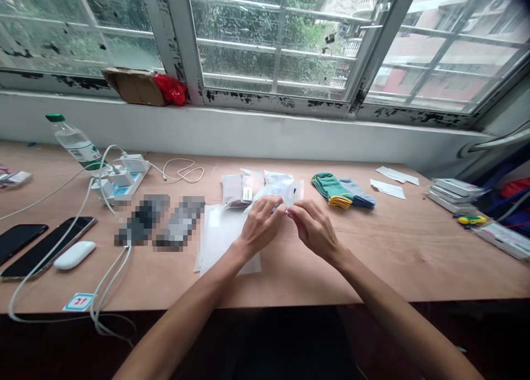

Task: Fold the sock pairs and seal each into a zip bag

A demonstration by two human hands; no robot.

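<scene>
My left hand [260,226] and my right hand [314,230] meet above the wooden table, their fingertips pinching the edge of a clear plastic bag [278,192]. Just left of it lies a sealed bag with a small white label [239,190]. Under my left hand lie flat white translucent sheets [221,242]. To the right of my right hand are a folded pair of green and yellow socks [331,190] and a folded pair of blue-grey socks [358,194].
At the left lie several phones, two of them blurred, white earbuds case [74,255], a power strip [120,180] with white cables and a water bottle [77,142]. White paper slips [387,186] and stacked flat boxes [453,195] lie at the right. A windowsill runs along the back.
</scene>
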